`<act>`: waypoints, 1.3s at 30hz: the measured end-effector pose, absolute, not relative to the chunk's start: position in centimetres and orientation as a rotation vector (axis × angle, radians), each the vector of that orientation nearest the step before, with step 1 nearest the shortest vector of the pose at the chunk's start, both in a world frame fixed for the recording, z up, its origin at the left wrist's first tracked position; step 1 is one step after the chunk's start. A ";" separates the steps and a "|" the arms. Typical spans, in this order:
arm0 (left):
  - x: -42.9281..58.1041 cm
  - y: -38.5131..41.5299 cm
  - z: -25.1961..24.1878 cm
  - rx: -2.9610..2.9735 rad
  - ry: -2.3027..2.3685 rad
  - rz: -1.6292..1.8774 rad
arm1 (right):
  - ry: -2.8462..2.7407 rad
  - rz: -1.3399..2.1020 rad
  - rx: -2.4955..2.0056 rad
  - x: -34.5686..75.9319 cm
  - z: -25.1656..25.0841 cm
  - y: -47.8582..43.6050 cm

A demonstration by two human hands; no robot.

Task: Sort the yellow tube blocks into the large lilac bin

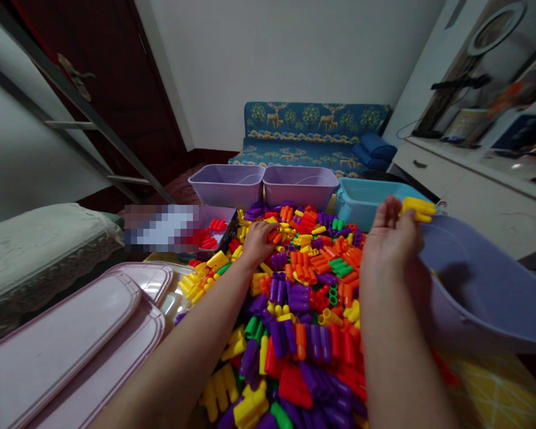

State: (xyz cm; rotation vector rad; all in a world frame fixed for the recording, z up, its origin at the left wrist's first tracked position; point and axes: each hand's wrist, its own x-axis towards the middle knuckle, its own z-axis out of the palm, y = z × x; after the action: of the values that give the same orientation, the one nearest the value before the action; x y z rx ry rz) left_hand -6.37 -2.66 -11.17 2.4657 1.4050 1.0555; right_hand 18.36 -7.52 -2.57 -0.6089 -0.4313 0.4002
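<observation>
My right hand (393,235) is raised at the near rim of a lavender bin (486,286) on the right. Its fingers are closed on a yellow plastic building block (417,208) made of joined tubes. My left hand (256,241) rests low in the far left part of a big heap of the same kind of blocks (304,298), in purple, red, orange, yellow and green. Its thumb and fingers look apart, with orange and yellow pieces right by the fingertips; some of the fingertips are hidden.
Two lavender bins (226,182) and a turquoise bin (366,199) stand behind the heap. Red blocks lie in another bin (217,217) at the left. Pink lids (62,333) are stacked at the near left. Beyond are a blue patterned sofa (304,125) and a white cabinet (482,202).
</observation>
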 end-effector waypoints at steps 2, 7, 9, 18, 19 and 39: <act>-6.4 -2.7 -11.2 2.471 1.409 1.052 | -0.416 0.415 -0.607 18.9 -2.6 -7.8; -6.4 -2.5 -11.5 2.486 1.380 1.067 | -0.352 0.501 -0.671 18.0 -2.1 -8.6; -6.4 -2.5 -11.5 2.487 1.375 1.075 | -0.370 0.575 -0.752 17.2 -2.0 -8.7; -6.1 -4.5 -9.5 2.395 1.790 1.095 | -1.337 0.499 -1.509 14.6 -5.3 -7.2; -6.0 -4.9 -9.2 2.355 1.919 1.036 | -1.450 0.409 -1.642 14.6 -5.6 -7.3; -6.1 -5.2 -9.2 2.185 1.452 0.922 | -1.678 0.845 -1.552 12.7 -7.4 -7.3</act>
State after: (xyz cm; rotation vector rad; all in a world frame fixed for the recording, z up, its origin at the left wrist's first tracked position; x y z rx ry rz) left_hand -6.11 -5.19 -9.18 2.1852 1.4517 0.9222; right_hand 12.75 -7.29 -7.44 -1.5524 -1.6775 0.8450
